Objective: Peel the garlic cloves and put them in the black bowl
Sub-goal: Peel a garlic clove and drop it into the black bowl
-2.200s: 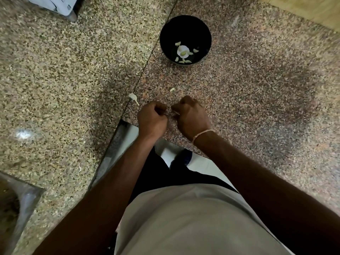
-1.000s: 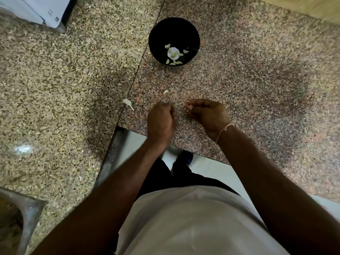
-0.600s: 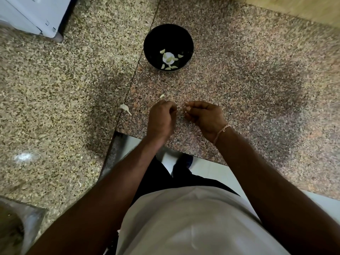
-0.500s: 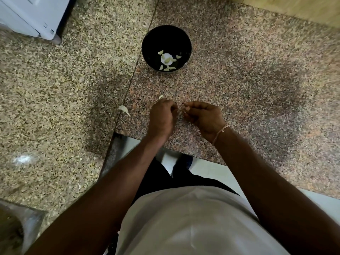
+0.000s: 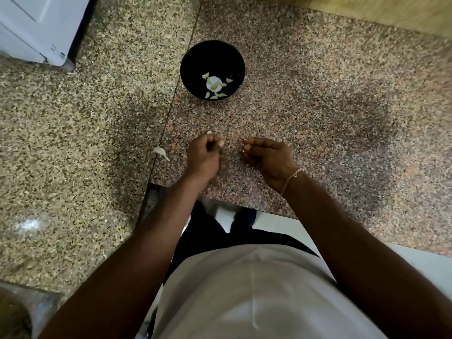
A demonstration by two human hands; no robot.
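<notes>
Honestly, both hands sit apart over the worktop (image 5: 318,99), fingers curled. The left hand (image 5: 204,156) looks pinched on something tiny, the right hand (image 5: 267,156) shows a pale sliver at its fingertips, but whether that's clove or skin I can't tell. If it's peeling, I'd nick the skin with a thumbnail and roll it off, not crush it. The black bowl (image 5: 212,53) sits further back with several pale garlic cloves (image 5: 215,85) in the bottom. One loose bit (image 5: 160,151) lies left of the hands, another scrap (image 5: 209,132) just beyond the left knuckles.
</notes>
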